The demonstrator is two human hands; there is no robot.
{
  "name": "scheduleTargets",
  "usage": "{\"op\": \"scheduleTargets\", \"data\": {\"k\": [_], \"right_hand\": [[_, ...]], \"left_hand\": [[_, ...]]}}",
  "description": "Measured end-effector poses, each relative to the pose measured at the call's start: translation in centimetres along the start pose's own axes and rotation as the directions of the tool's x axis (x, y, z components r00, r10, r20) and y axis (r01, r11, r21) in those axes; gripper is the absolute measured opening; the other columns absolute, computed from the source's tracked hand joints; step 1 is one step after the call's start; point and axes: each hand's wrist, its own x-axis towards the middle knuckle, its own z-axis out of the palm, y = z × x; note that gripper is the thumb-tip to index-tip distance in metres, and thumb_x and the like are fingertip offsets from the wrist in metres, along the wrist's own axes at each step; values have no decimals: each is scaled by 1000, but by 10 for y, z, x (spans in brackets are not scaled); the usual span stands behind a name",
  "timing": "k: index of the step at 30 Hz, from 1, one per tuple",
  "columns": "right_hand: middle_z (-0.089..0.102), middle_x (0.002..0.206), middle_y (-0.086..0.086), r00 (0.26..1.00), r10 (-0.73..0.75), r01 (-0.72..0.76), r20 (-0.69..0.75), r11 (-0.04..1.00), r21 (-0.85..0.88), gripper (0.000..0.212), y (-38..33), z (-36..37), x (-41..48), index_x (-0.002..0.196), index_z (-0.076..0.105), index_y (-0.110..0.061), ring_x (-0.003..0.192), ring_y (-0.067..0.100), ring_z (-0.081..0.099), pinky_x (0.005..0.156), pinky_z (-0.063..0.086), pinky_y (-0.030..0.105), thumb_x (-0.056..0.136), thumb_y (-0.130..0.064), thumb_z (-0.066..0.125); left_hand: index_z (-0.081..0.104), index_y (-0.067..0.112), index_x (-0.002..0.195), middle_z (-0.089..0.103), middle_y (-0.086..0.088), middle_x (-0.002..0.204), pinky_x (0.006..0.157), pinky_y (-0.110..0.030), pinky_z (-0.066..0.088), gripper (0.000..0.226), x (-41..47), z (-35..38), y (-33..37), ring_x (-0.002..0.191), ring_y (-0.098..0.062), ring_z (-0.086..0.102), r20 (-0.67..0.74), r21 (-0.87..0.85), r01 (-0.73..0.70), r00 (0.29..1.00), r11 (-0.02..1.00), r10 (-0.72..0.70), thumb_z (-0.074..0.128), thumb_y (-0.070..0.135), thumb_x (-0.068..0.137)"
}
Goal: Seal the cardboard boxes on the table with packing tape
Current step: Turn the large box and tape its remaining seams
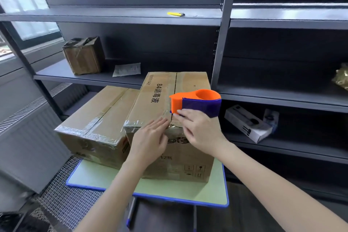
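My right hand point(197, 128) grips tape dispenser point(195, 101) at near end of seam point(176, 84) on taller box point(190, 83), on table point(188, 192). Left hand point(150, 135) flat, fingers straight, pressing tape point(170, 124) at near edge. Seam runs straight away from me, so pull goes forward.

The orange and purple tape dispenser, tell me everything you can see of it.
The orange and purple plastic tape dispenser has an orange teardrop body with a round hollow hub and a purple band wrapping its side. It sits over the top of the taller cardboard box, with its lower tip at the centre seam near the front edge. The right hand holds its lower end.
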Motion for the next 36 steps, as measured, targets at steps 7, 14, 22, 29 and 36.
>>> {"op": "scheduleTargets", "data": {"k": [7, 14, 22, 29, 36], "right_hand": [[68, 110, 12, 990, 2, -9, 143, 999, 43, 33, -10, 8, -3, 109, 68, -1, 103, 28, 64, 89, 52, 43, 80, -11, 54], [46, 142, 10, 972, -77, 60, 222, 995, 82, 39, -29, 22, 22, 134, 49, -6, 134, 24, 40, 111, 28, 34, 95, -12, 45], [59, 120, 9, 961, -50, 33, 273, 997, 67, 31, -52, 36, 59, 122, 61, -9, 115, 25, 48, 94, 39, 36, 96, -16, 45], [52, 134, 8, 943, -66, 17, 326, 989, 150, 35, -72, 59, 92, 131, 53, -9, 125, 24, 40, 101, 37, 42, 98, -15, 42], [49, 139, 0, 924, -58, -18, 378, 981, 194, 36, -72, 68, 95, 133, 52, -13, 124, 20, 39, 101, 37, 41, 99, -20, 42]], "left_hand": [[62, 10, 124, 58, -2, 131, 102, -25, 36, 40, -2, -6, -12, 125, -15, 52, 7, -98, 33, 999, 995, -32, 49, 9, 86], [65, 2, 117, 62, -11, 124, 102, -32, 37, 39, -27, -14, -53, 118, -23, 58, -58, -95, 162, 984, 982, -168, 50, 4, 81], [64, 5, 87, 65, -5, 83, 72, -31, 42, 20, -30, -30, -78, 82, -24, 59, -148, -379, 505, 794, 776, -589, 47, 14, 95], [66, 8, 69, 68, -4, 68, 69, -33, 47, 43, -27, -25, -93, 68, -19, 63, 168, -576, 585, 768, 571, -618, 47, 34, 97], [71, 13, 71, 70, 2, 66, 68, -29, 49, 32, -28, -18, -95, 64, -12, 64, 188, -579, 551, 808, 601, -559, 58, 34, 91]]}}
